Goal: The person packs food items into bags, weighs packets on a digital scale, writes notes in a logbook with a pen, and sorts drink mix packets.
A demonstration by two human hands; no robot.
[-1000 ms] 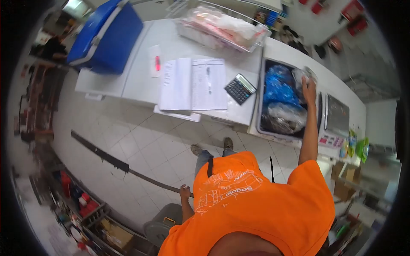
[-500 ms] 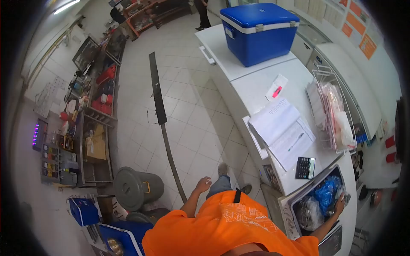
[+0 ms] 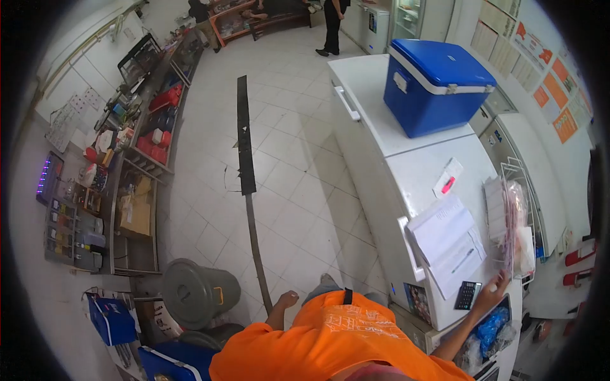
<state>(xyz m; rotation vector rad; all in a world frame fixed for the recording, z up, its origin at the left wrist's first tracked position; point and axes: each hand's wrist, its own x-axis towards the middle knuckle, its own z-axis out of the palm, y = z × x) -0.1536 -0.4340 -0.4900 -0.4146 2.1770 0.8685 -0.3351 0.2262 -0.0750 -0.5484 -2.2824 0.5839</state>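
My right hand (image 3: 492, 293) is over the white counter at the front end of a wire basket (image 3: 508, 171). Its fingers stretch toward the clear and pinkish plastic bags (image 3: 522, 219) in the basket; whether they touch is unclear. A black calculator (image 3: 468, 296) lies just left of this hand. Below the wrist, an open compartment holds a blue plastic bag (image 3: 492, 330) and clear plastic bags (image 3: 470, 355). My left hand (image 3: 289, 299) hangs low at my side above the floor, fingers curled, with nothing visible in it.
An open notebook (image 3: 447, 244) with a pen and a pink marker (image 3: 449, 185) lie on the white freezer top (image 3: 413, 171). A blue cooler box (image 3: 438, 89) stands farther back. On the left are a grey bin (image 3: 203, 294) and shelving. A person (image 3: 333, 25) stands at the back.
My right hand has left the bags in the compartment and moved forward to the wire basket. My left hand's fingers have curled in. The view has shifted, with the counter farther right.
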